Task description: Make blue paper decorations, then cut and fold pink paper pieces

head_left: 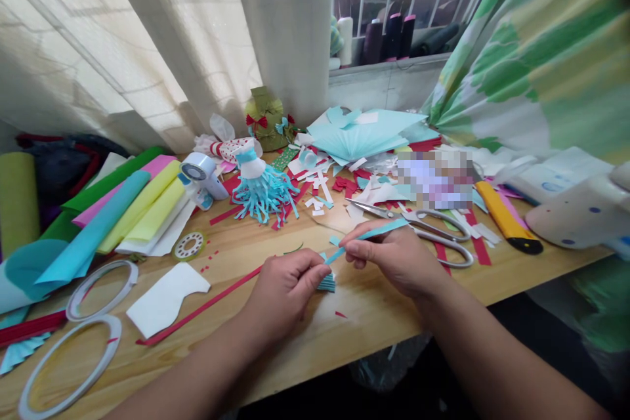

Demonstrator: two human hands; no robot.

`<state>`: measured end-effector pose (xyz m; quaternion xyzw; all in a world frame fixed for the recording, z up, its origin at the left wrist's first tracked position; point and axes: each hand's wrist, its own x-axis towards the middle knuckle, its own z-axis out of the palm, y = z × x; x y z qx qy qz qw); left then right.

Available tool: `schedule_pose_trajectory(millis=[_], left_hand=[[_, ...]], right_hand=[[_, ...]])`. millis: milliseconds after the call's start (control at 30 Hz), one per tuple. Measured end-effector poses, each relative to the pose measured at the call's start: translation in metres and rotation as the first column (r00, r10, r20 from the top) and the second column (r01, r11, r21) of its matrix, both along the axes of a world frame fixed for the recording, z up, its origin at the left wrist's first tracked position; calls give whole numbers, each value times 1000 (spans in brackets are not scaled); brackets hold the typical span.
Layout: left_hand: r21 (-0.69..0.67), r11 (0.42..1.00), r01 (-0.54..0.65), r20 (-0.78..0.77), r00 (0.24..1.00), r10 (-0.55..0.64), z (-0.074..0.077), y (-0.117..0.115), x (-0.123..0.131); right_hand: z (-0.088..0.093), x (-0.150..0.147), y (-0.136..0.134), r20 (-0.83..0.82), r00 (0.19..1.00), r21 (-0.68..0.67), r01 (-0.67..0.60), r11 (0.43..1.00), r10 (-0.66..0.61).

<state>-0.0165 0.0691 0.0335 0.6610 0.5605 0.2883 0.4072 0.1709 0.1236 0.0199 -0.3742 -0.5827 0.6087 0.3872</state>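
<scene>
Over the wooden table (305,335), my left hand (285,289) is closed around a small folded bundle of light blue paper (326,282). A light blue paper strip (374,234) runs up to the right from that bundle. My right hand (394,252) pinches this strip between thumb and fingers. Both hands sit close together near the table's front edge.
Scissors (433,226) lie just behind my right hand, with a yellow utility knife (506,223) further right. A blue fringed paper figure (260,187), a tape dispenser (201,177), coloured paper rolls (123,210), tape rings (101,282) and a long red strip (197,312) lie left. Paper scraps cover the back.
</scene>
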Motion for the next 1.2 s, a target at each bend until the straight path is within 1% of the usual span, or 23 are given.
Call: schedule_pose_trajectory(millis=[100,233,367,467,633,700,767,833,900,933,1000,1033,1067,1133,1200], left_hand=[[-16,1000,-14,-5,1000,14,0,1,0],[-35,999,-25,-14,1000,24,0,2,-1],[-71,997,-23,7,1000,23,0,1,-1],[-110,993,-31,58,998,38,0,2,-1],[-246,969,-7,203,977,58,-3,4,0],[-287,958,2,251,965,74,-4,4,-1],[-308,951,7,294,952,88,-6,5,-1],[-310,951,22,343,935,90,-8,5,-2],[-308,950,48,387,919,79,-10,5,-3],[-307,950,58,403,912,74,-12,6,-3],[-307,950,60,419,905,78,-14,6,-4],[-308,950,57,422,903,83,-15,6,-4],[-312,948,55,422,903,87,-15,6,-4],[-327,943,62,418,904,86,-15,6,-4],[-339,938,73,421,903,82,-14,6,-4]], right_hand=[[0,6,4,-38,999,-5,27,1000,-27],[3,16,9,-103,993,-66,57,996,-63],[8,28,15,-90,989,-64,115,991,-120],[11,33,17,-58,986,-50,151,987,-154],[13,38,17,-31,982,-11,188,982,-188],[13,39,18,-47,979,-3,199,980,-198],[14,37,19,-106,965,-22,238,971,-239],[12,32,18,-194,936,-84,283,955,-294],[9,23,15,-246,926,-160,252,954,-286],[7,17,12,-246,937,-178,207,962,-248],[3,3,4,-181,975,-155,103,983,-130],[1,-2,0,-131,987,-124,71,990,-88],[0,-7,-3,-92,993,-91,63,994,-72],[0,-10,-5,-73,992,-49,100,994,-104],[2,-7,-1,-131,973,-55,186,981,-192]])
